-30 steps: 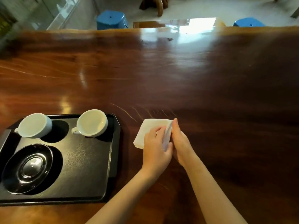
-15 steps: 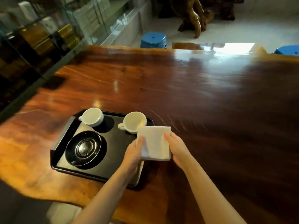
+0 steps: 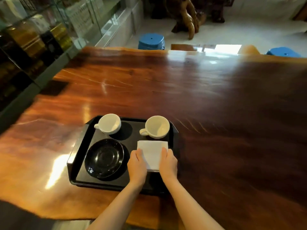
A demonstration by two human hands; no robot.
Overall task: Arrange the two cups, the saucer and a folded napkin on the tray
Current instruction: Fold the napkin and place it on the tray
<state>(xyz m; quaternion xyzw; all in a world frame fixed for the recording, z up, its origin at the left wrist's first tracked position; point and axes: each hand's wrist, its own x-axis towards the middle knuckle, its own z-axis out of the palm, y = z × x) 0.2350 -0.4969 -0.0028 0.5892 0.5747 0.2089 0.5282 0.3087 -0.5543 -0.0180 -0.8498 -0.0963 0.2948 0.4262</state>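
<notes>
A black tray [image 3: 78,151] lies on the wooden table. Two white cups stand along its far side, one at the left [image 3: 109,124] and one at the right [image 3: 157,127], both upright with handles to the left. A black saucer [image 3: 104,158] sits at the near left of the tray. A folded white napkin [image 3: 152,153] is on the tray's near right, just below the right cup. My left hand [image 3: 137,165] grips the napkin's left edge and my right hand [image 3: 168,162] grips its right edge. Whether the napkin lies flat on the tray I cannot tell.
The glossy brown table [image 3: 216,113] stretches far to the right and back. Two blue stools [image 3: 151,42] [image 3: 283,53] stand beyond its far edge. A glass display cabinet [image 3: 33,39] runs along the left. The table's near edge lies just below the tray.
Both hands folded the napkin on the table right of the tray, lifted it, and carried it left onto the tray's near right corner. The camera view shifted left and back.
</notes>
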